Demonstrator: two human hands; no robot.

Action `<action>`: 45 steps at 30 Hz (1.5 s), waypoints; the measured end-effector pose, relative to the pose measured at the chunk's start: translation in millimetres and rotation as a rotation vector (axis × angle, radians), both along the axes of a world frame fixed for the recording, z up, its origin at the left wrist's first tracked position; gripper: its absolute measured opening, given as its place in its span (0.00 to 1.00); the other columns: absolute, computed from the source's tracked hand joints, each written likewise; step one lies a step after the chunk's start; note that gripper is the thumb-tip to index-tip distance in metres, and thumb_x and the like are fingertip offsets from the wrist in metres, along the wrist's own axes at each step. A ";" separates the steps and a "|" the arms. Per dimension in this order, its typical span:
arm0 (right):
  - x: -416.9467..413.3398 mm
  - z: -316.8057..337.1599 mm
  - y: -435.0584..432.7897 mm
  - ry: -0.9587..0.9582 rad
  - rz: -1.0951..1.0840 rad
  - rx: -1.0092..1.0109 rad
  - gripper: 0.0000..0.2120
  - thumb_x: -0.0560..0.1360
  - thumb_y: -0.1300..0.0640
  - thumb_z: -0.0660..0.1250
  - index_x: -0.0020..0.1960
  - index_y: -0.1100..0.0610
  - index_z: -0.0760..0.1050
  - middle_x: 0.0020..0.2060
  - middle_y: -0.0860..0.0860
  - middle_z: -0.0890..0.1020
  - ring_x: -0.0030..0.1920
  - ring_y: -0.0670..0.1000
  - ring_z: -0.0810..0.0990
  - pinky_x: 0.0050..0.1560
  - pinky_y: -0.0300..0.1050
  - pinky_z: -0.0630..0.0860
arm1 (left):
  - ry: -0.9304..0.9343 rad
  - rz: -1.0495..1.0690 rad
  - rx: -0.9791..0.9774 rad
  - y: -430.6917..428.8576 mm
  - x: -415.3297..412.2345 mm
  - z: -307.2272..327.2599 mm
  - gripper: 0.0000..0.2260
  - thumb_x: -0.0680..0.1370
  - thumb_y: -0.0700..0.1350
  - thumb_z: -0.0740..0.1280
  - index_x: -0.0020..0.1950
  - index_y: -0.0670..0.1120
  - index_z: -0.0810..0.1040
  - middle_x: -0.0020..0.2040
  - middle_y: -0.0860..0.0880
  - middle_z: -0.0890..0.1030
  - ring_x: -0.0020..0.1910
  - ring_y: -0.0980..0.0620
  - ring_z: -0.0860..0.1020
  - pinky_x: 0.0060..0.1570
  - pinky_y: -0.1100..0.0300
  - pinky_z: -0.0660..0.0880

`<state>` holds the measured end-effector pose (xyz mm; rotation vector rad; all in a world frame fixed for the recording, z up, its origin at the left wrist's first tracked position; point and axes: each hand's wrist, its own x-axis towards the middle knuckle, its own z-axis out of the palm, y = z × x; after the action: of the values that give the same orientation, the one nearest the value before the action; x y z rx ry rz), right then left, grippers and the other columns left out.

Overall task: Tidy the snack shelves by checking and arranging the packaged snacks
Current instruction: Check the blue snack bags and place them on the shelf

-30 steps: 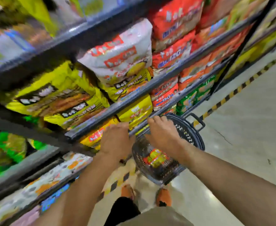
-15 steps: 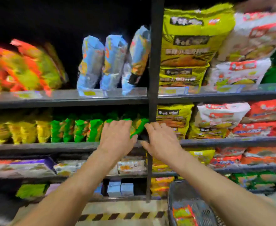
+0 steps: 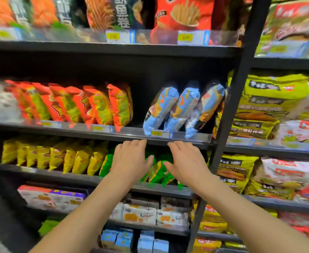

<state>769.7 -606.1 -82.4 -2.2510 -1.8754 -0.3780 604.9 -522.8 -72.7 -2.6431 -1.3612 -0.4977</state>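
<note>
A person's two bare hands reach toward a black store shelving unit packed with snacks. The left hand [image 3: 131,159] and the right hand [image 3: 186,161] are raised side by side, a small gap between them. Both hold nothing, with fingers straight and close together and backs to the camera. Their fingertips lie at the front edge of the shelf [image 3: 95,136] that carries three light blue bags [image 3: 179,108], which lean to the right against one another just above the hands; whether the fingertips touch that edge cannot be told. Behind and between the hands, on the shelf below, stands a cluster of green snack bags [image 3: 159,174], partly hidden by the hands. A row of yellow bags [image 3: 59,157] stands to the left of the green ones. On the blue bags' shelf, well to their left, is a row of red-orange bags [image 3: 88,105]. A black upright post [image 3: 230,106] divides this bay from the one on the right, where large yellow packs [image 3: 265,105] are stacked. White boxed snacks [image 3: 150,214] sit on a lower shelf under the forearms, with small blue cartons [image 3: 131,240] lower again. A red bag picturing fries [image 3: 183,13] stands on the top shelf.
</note>
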 end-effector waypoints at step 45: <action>79.6 87.5 115.8 0.104 -0.050 0.850 0.17 0.78 0.48 0.72 0.62 0.57 0.80 0.61 0.54 0.80 0.64 0.56 0.76 0.68 0.52 0.71 | -0.840 -0.521 -0.342 167.0 46.0 54.5 0.28 0.80 0.41 0.72 0.74 0.62 0.69 0.60 0.70 0.78 0.61 0.72 0.75 0.54 0.74 0.71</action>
<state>849.3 -490.4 5.1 -1.6824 -1.2474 -0.8500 650.9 -355.8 -18.2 -3.2298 -0.8928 -1.7294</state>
